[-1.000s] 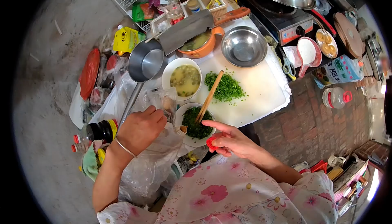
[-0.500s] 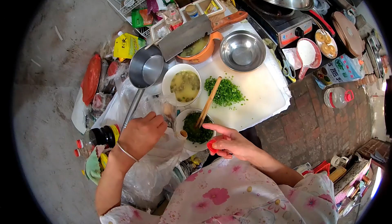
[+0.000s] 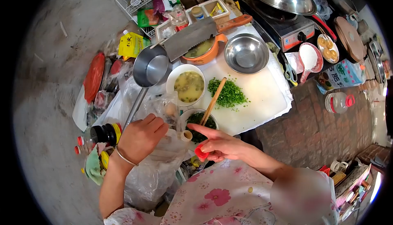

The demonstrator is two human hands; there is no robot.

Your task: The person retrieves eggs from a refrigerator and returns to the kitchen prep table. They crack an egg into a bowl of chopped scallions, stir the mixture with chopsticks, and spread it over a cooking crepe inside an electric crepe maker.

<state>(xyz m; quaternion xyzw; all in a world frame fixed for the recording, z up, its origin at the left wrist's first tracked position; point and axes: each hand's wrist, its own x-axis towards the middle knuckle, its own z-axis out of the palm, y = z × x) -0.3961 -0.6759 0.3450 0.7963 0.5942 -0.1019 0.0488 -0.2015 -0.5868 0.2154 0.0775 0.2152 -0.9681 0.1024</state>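
My left hand [image 3: 143, 137] is closed round a clear plastic bottle, its body mostly hidden and its open mouth [image 3: 186, 135] tipped to the right beside a white bowl. My right hand [image 3: 219, 143] pinches a red cap [image 3: 201, 151], its index finger stretched over the bowl's near edge. Dark chopped greens [image 3: 198, 122] fill that bowl, with wooden chopsticks [image 3: 213, 101] leaning in it. Just behind stands a white bowl [image 3: 168, 86] of yellowish liquid. Bright green chopped pieces [image 3: 227, 93] lie on the white cutting board [image 3: 266, 98].
A cleaver [image 3: 190, 36] rests across an orange pot [image 3: 219, 44]. Around it are a grey saucepan [image 3: 150, 67], a steel bowl [image 3: 246, 53] and a stove [image 3: 292, 30]. Dark-liquid bottles [image 3: 105, 134] stand at the left; scissors [image 3: 290, 75] lie right of the board.
My right hand has moved left with the red cap, nearer the bottle mouth. The bottle mouth now faces more toward the camera. My left hand keeps its hold.
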